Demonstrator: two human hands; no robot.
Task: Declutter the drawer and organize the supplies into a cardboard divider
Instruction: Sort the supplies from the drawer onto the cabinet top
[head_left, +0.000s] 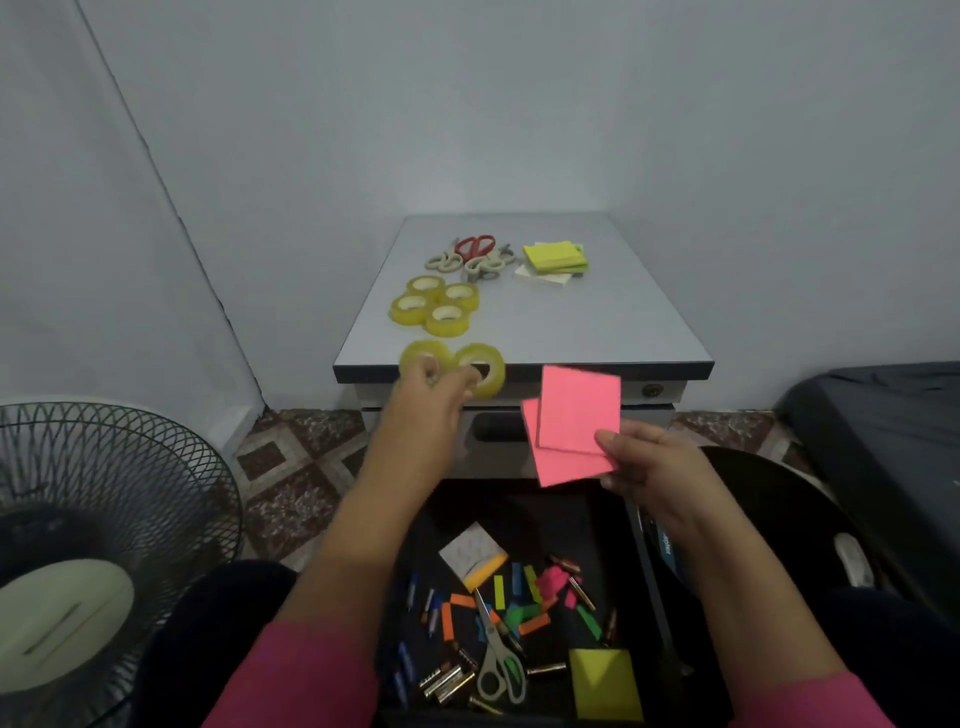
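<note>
Drawer (644, 582) sits pulled out on the person's lap, its dark floor littered with colored sticky flags (522, 605), batteries (447, 682), a pair of green-handled scissors (498, 670) and a yellow-green sticky pad (605, 683). The emptying and sorting step looks well under way, judging by the groups on the cabinet's surface (597, 322): four tape rolls (435, 306), several scissors (470, 255), and stacked yellow sticky notes (555, 258). The left hand (423, 395) has its fingers curled around two more tape rolls (453, 366) at the surface's front edge. The right hand (652, 467) pinches two pink sticky pads (574, 423), held up just in front of the cabinet. Next, I'd guess, the tape joins its group and the pink pads go beside the yellow notes. I see no cardboard divider anywhere.
</note>
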